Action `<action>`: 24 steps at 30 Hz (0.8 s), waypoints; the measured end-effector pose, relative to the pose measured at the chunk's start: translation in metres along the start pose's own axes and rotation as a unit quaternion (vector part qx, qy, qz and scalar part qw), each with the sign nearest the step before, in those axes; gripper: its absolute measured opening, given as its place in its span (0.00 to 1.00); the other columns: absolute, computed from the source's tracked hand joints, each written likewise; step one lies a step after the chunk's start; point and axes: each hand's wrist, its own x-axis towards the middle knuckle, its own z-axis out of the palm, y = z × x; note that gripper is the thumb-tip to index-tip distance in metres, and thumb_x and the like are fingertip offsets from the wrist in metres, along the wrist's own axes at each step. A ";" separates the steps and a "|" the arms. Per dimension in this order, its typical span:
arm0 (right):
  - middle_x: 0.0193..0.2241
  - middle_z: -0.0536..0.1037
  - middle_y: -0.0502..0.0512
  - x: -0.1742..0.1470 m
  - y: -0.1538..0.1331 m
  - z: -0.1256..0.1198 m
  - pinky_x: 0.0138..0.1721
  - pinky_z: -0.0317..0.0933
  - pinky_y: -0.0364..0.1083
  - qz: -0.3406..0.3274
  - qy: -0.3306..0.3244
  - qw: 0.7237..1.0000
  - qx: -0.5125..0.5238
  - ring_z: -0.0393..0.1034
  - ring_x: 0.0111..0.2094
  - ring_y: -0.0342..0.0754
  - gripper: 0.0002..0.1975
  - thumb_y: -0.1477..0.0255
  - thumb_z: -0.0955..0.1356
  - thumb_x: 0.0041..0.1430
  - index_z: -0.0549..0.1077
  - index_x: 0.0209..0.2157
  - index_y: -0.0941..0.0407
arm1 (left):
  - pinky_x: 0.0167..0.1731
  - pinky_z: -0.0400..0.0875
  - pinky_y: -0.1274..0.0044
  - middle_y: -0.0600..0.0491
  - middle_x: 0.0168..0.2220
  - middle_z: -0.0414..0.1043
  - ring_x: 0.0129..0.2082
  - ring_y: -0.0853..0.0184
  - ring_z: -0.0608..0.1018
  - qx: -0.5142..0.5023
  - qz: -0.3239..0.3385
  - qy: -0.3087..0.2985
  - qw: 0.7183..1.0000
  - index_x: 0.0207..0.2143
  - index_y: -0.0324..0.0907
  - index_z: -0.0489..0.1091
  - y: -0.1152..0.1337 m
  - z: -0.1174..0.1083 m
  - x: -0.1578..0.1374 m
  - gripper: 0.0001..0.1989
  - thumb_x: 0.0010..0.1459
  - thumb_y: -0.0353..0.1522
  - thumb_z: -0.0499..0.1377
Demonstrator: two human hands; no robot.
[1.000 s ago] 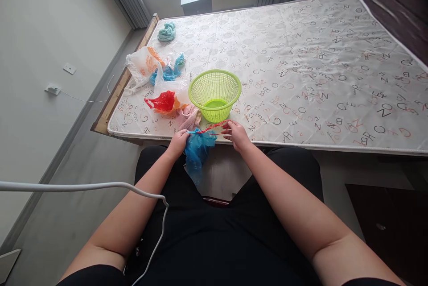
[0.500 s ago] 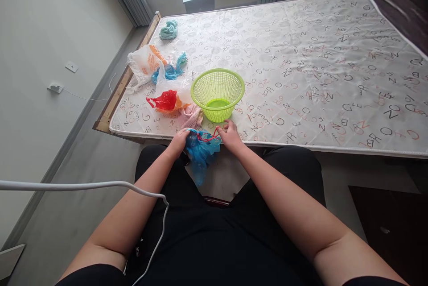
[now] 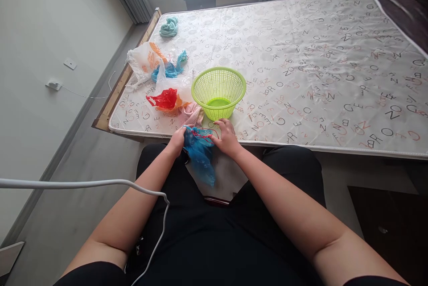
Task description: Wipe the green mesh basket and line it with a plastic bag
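A crumpled blue plastic bag (image 3: 199, 154) with a thin red drawstring (image 3: 204, 136) hangs over the near edge of the mattress, between my knees. My left hand (image 3: 176, 141) is closed on the bag's upper left corner. At the bag's upper right, my right hand (image 3: 226, 138) pinches its edge by the red drawstring, index finger bent upward. Just beyond my right fingers stands a light-green plastic basket (image 3: 219, 109), upright with only its own mesh and base visible inside. A pink cloth (image 3: 191, 114) lies beyond my left hand.
Left of the basket lie a red plastic bag (image 3: 164, 98), a white bag with orange print (image 3: 146, 60) and another blue bag (image 3: 167, 71). Farther back is a teal cloth (image 3: 169, 27). The lettered mattress (image 3: 310, 80) stretches right. A white cable (image 3: 100, 184) crosses my left arm.
The blue bag is gathered closer to my left hand, and its lower end has swung right. My right hand has shifted slightly left, and the red drawstring loop is less stretched.
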 end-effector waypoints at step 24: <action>0.35 0.76 0.51 0.004 0.001 -0.016 0.44 0.63 0.48 0.068 -0.023 0.989 0.128 0.70 0.37 0.48 0.02 0.72 0.66 0.59 0.71 0.35 0.53 | 0.34 0.72 0.71 0.45 0.40 0.80 0.34 0.59 0.79 -0.080 -0.047 -0.215 0.972 0.43 0.40 0.78 0.034 0.023 -0.026 0.22 0.53 0.45 0.61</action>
